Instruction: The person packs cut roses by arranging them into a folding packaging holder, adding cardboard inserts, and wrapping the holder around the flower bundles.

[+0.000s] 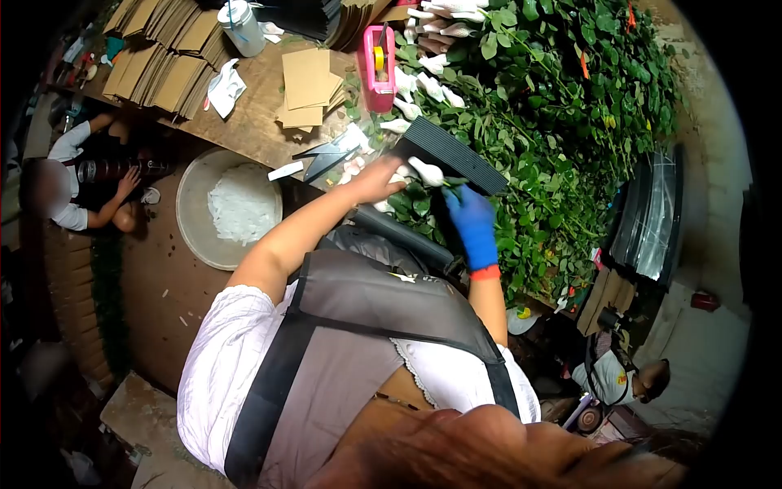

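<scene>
My right hand (472,218), in a blue glove with an orange cuff, closes around the green stem of a rose whose head is wrapped in a white sleeve (426,172). My bare left hand (380,180) is just left of that head, its fingers curled over another white-wrapped flower head, partly hidden. Behind both hands lies a black corrugated sheet (454,155). Below them runs a dark padded bar (403,235). A pair of scissors (324,153) rests left of my left hand, among white scraps.
Leafy rose stems (554,138) are heaped at the right. A pink tape dispenser (379,69), cardboard pieces (309,85), cardboard stacks (175,65) and a white jar (241,28) stand on the bench. A large tub (189,216) holds white material. People sit at far left and lower right.
</scene>
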`<state>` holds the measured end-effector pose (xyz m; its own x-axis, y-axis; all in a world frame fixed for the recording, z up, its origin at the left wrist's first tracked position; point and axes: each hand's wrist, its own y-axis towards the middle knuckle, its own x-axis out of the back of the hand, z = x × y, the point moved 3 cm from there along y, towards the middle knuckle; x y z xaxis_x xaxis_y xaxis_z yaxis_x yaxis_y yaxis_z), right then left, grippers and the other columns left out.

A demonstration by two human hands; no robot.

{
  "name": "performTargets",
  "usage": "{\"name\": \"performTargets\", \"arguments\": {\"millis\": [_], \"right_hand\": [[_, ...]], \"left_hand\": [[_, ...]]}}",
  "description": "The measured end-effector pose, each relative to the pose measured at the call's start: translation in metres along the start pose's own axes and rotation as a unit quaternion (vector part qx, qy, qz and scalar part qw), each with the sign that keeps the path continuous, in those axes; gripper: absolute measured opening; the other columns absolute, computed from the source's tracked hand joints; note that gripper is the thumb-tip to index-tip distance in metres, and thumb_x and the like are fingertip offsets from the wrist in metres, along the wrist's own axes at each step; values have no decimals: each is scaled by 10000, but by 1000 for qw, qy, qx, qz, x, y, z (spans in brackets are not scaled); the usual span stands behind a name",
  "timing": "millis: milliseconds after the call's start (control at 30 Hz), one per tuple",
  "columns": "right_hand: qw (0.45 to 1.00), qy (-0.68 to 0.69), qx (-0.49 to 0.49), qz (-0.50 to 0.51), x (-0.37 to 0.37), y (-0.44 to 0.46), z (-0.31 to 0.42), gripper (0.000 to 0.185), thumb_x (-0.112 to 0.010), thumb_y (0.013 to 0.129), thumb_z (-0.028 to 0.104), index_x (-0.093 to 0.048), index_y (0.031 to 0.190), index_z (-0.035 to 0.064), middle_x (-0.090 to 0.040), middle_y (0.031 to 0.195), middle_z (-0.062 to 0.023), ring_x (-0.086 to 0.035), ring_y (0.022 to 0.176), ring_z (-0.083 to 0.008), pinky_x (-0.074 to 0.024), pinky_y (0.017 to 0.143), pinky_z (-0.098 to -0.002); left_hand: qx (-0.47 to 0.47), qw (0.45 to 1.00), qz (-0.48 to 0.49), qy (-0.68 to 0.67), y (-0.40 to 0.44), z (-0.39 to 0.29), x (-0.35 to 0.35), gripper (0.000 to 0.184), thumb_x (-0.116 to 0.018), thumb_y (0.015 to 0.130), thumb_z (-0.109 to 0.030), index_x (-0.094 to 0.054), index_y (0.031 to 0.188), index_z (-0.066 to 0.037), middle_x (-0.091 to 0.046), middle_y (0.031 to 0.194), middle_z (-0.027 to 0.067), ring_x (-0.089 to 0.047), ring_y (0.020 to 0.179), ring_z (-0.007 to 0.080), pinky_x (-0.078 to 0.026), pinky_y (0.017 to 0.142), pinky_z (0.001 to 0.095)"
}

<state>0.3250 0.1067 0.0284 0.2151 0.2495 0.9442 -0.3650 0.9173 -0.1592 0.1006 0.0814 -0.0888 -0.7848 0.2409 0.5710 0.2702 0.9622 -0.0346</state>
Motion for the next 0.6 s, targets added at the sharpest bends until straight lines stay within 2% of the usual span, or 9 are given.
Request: {"name": "performTargets", "arguments": {"millis": [67,100,167,200,267,400,500,533,600], "right_hand": [[997,39,3,-70,36,-31,-8,211,-703,835,276,-689,939,94,-696,860,-154,-663,779,-369,-531,686,-448],[989,86,42,-117,53,-45,-8,241,-676,797,118,-712,1033,89,-713,929,-158,-686,841,-348,-550,750,-420],[960,223,39,-163,95,-59,15,384,-603,783,0,-705,1147,69,-725,1055,-155,-710,945,-304,-551,845,-376],[939,289,25,-183,90,-72,0,464,-549,780,-55,-685,1212,49,-716,1158,-139,-706,1031,-252,-529,910,-341],[940,272,-1,-205,106,-85,6,440,-567,786,-49,-695,1196,45,-726,1145,-119,-707,1012,-226,-531,900,-330],[936,270,-32,-225,115,-94,13,408,-596,801,-12,-705,1186,70,-731,1115,-123,-710,985,-221,-535,885,-325],[930,267,-22,-254,114,-97,10,413,-613,802,-15,-705,1192,85,-728,1113,-126,-713,972,-232,-538,876,-321],[928,262,-14,-264,117,-98,10,416,-618,803,-16,-704,1196,90,-727,1115,-128,-713,969,-236,-539,872,-321],[946,156,-47,-280,137,-110,10,371,-592,864,-26,-670,1224,19,-696,1191,-141,-675,1034,-216,-519,918,-332]], "left_hand": [[-14,999,-39,-10,-4,-1,-1,447,-699,878,-306,-537,1159,1,-577,1098,255,-548,1058,442,-461,904,479],[-36,998,-50,-8,-3,1,-3,446,-700,879,-314,-533,1141,6,-580,1051,249,-555,1017,434,-461,866,483],[-37,997,-62,-20,-3,2,-4,446,-707,878,-322,-528,1120,8,-570,975,233,-564,920,409,-459,788,477],[-20,998,-59,-20,-3,4,-7,443,-711,877,-320,-525,1110,8,-560,943,223,-561,878,394,-456,757,470],[-12,999,-49,-20,-2,8,-8,426,-720,877,-306,-515,1078,9,-538,894,202,-552,799,359,-446,700,454],[-43,998,-55,-10,-1,9,-9,488,-728,871,-256,-518,1219,14,-553,971,195,-552,814,326,-461,727,416],[-24,999,-38,-18,-1,9,-8,471,-725,872,-244,-519,1203,20,-554,986,200,-551,840,342,-461,753,420],[-64,996,-69,-5,-1,6,-6,460,-728,867,-231,-520,1189,22,-559,988,205,-551,864,366,-463,774,428],[-64,995,-72,-4,-1,2,-5,456,-732,863,-230,-521,1181,21,-565,995,212,-556,887,385,-466,786,436]]}}
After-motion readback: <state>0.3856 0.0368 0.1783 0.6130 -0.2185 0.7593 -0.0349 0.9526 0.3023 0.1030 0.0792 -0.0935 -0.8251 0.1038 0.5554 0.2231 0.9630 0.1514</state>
